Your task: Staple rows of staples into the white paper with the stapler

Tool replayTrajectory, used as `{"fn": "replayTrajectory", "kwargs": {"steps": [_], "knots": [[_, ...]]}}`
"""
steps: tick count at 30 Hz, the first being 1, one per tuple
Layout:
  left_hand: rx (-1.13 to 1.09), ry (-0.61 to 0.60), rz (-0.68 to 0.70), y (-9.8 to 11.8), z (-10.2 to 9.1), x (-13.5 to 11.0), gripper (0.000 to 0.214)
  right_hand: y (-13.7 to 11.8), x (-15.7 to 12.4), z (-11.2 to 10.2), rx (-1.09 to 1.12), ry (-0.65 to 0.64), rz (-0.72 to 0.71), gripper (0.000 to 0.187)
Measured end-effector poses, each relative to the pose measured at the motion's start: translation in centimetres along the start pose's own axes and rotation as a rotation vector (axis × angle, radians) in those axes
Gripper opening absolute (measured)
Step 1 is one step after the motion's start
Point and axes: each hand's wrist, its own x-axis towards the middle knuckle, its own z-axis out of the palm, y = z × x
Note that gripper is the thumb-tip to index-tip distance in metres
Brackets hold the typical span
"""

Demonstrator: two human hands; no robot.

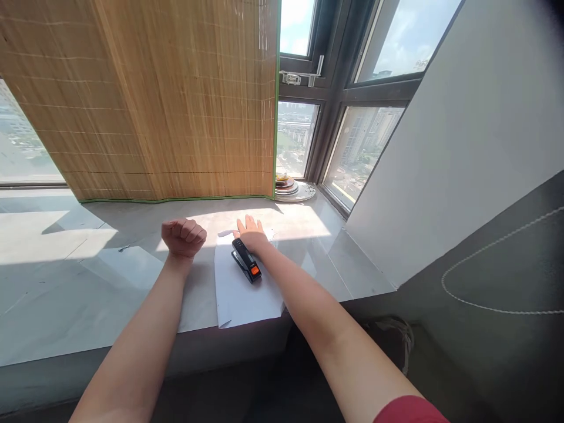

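Observation:
My left hand [184, 237] is curled in a fist over the pale stone sill, left of the paper, and nothing shows sticking out of it. My right hand [252, 235] lies palm down with its fingers spread at the far end of the white paper [235, 305]. Just in front of that hand, a black stapler [245, 261] with an orange patch rests slantwise on the sheets. It is close to the right wrist, and neither hand grips it. The paper's near left corner is bent up a little.
A bamboo blind [185, 106] hangs over the window behind the sill [88, 299]. Stacked plates [293, 191] stand in the far right corner by the window frame. A white wall [440, 129] rises at the right, and a bead chain [462, 299] hangs there.

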Motion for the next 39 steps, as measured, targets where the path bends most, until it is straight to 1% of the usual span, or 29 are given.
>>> {"fn": "replayTrajectory", "kwargs": {"steps": [2,4,6,9,13,16,20,23,26,28,29,31,32,33,35,37,39], "knots": [[-0.055,-0.021,0.074,0.9,-0.5,-0.3,0.068,-3.2,1.0,1.5,0.008,-0.017,-0.028,0.064],[-0.086,-0.045,0.116,1.5,-0.9,-0.5,0.067,-5.5,1.5,2.6,0.007,-0.026,-0.057,0.066],[-0.087,-0.056,0.134,1.6,-1.2,-0.5,0.066,-6.6,1.7,3.2,0.008,-0.015,-0.081,0.066],[-0.051,-0.005,0.121,1.4,-1.2,-0.4,0.068,-6.7,1.3,3.4,0.016,0.007,-0.096,0.063],[0.002,0.087,0.059,1.0,-0.5,-0.5,0.068,-4.8,0.0,2.4,0.009,0.009,-0.075,0.061],[0.072,0.122,-0.016,0.5,0.1,-0.5,0.068,-2.1,-1.3,1.1,-0.016,0.007,-0.074,0.066],[0.209,0.133,-0.227,-0.8,0.9,-0.2,0.068,2.7,-3.0,-1.0,-0.071,0.011,-0.006,0.07],[0.344,0.16,-0.375,-2.3,2.1,-0.1,0.063,5.9,-3.8,-2.1,-0.095,0.043,0.027,0.071],[0.588,0.237,-0.445,-4.4,3.6,-0.2,0.056,7.4,-4.0,-2.3,-0.057,0.081,0.022,0.07],[0.877,0.302,-0.432,-6.0,4.6,-0.3,0.05,7.5,-4.0,-2.2,0.008,0.114,0.016,0.068],[1.055,0.313,-0.39,-6.7,5.0,-0.5,0.043,7.4,-4.0,-2.2,0.04,0.132,0.013,0.067],[1.406,0.249,-0.287,-8.1,5.8,-1.1,0.021,7.2,-4.1,-2.4,0.093,0.158,-0.002,0.068],[1.553,0.2,-0.249,-8.6,6.1,-1.5,0.017,7.2,-4.2,-2.7,0.114,0.168,-0.017,0.069],[1.673,0.151,-0.237,-9.1,6.4,-2.1,0.022,7.2,-4.4,-3.0,0.133,0.18,-0.036,0.069],[1.837,0.071,-0.284,-9.7,7.0,-3.4,0.033,7.2,-4.9,-3.7,0.182,0.227,-0.071,0.065],[1.948,0.015,-0.348,-10.1,7.4,-4.8,0.035,7.2,-5.7,-4.5,0.24,0.285,-0.076,0.049],[2.043,0.01,-0.379,-10.4,7.8,-5.9,0.037,7.0,-6.6,-5.1,0.28,0.313,-0.058,0.032]]}}
